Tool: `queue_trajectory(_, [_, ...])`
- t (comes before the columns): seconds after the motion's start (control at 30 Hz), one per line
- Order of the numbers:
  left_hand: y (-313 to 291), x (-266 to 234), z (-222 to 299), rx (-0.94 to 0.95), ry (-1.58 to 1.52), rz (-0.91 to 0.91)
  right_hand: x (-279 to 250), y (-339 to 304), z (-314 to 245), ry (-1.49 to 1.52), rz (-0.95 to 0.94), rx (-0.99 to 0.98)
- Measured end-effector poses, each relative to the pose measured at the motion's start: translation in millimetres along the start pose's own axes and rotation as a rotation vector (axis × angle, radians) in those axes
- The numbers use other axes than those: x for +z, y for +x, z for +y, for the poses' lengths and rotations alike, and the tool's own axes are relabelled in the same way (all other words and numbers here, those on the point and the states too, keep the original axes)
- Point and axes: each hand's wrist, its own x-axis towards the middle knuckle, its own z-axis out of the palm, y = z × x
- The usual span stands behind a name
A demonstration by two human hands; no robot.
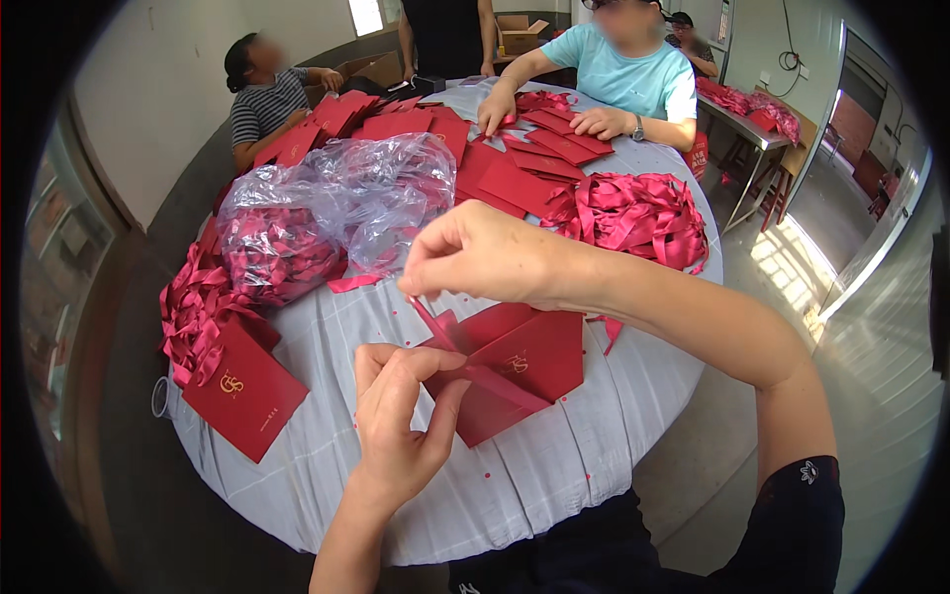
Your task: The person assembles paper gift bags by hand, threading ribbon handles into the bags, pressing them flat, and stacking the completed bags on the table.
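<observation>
A red gift bag or folder (524,358) with a gold emblem lies on the cloth in front of me. A pink-red ribbon (510,386) crosses it and rises toward my right hand (485,252). Above the bag, that hand is closed, pinching the ribbon's upper end between thumb and fingers. Lower and to the left, my left hand (404,416) holds the ribbon between thumb and forefinger at the bag's near-left side. Whether the left fingertips also grip the bag's edge, I cannot tell.
A round table with a pale cloth (327,495) holds ribbon heaps (643,220), a clear plastic bag (336,198) of ribbons, another red bag (244,388) and stacked red pieces (515,183). A clear cup (161,396) sits at the left edge. Across the table, a co-worker (623,79) handles red pieces.
</observation>
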Motion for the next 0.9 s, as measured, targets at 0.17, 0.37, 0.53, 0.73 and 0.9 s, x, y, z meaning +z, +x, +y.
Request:
queue_trajectory(0.17, [0.5,2.1,0.5,0.010,0.007,0.005,2.2,14.1,-6.0,0.129,0.075,-0.088])
queue_trajectory(0.37, [-2.3,5.0,0.1,-0.031,0.013,0.037,11.6,23.7,-4.3,0.166,0.096,-0.165])
queue_trajectory(0.53, [-2.4,5.5,0.9,0.001,0.020,0.041,14.3,26.9,-12.1,0.142,0.155,-0.168])
queue_trajectory(0.73, [-2.3,10.3,2.0,-0.023,-0.008,0.084,17.9,35.8,-7.4,0.108,0.186,-0.199])
queue_trajectory(0.9, [-2.0,9.5,2.7,-0.010,0.002,0.093,11.5,35.0,-5.6,0.060,0.138,-0.208])
